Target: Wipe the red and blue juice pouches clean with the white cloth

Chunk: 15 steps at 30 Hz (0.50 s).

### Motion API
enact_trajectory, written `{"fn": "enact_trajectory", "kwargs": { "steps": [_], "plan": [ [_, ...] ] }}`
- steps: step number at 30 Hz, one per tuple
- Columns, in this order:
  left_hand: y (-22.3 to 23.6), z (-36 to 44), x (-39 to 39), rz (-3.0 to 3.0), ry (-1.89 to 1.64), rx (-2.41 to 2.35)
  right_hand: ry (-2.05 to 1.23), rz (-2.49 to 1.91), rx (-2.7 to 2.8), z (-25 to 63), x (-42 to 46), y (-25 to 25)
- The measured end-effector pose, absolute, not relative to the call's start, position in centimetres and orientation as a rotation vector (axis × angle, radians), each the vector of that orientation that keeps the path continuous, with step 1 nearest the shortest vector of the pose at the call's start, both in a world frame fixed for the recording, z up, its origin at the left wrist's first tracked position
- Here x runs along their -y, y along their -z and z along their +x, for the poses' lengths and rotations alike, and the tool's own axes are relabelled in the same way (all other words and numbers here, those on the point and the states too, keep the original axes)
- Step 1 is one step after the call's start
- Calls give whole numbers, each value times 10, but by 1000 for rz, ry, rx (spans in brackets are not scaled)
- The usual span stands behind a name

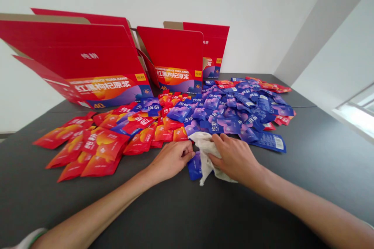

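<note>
At the near edge of the pouch pile, my left hand (175,157) pinches the upper left side of a blue pouch (194,168). My right hand (232,155) grips a crumpled white cloth (206,148), which lies against that pouch and covers its right part. Behind both hands spreads a heap of blue-purple pouches (224,124). Red-orange pouches (102,149) lie to the left, some overlapping one another, with a few blue ones among them.
Three red cartons stand open along the back: a large one (96,54) at left, another (178,52) in the middle, and a third (216,48) behind it. All rest on a dark grey table (181,218) by a white wall (257,15). More red pouches (276,87) lie at far right.
</note>
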<state>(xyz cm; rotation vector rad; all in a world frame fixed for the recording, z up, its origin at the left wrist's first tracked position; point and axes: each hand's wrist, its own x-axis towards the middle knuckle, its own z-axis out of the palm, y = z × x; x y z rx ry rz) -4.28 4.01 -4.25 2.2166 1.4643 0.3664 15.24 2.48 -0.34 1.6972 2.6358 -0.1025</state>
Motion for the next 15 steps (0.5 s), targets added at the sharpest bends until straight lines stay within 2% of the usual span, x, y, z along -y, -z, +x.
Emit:
{"fn": "enact_trajectory", "kwargs": {
  "steps": [4,9,15],
  "plan": [
    [44,-44,-40,2225,-362,-1478,195,1582,-2725,145,-20,4],
    [41,-42,-39,2235,-360,-1437,110,1680,-2529,154,-26,-4],
    [41,-42,-40,2236,-342,-1481,191,1595,-2711,143,-18,1]
  ]
}}
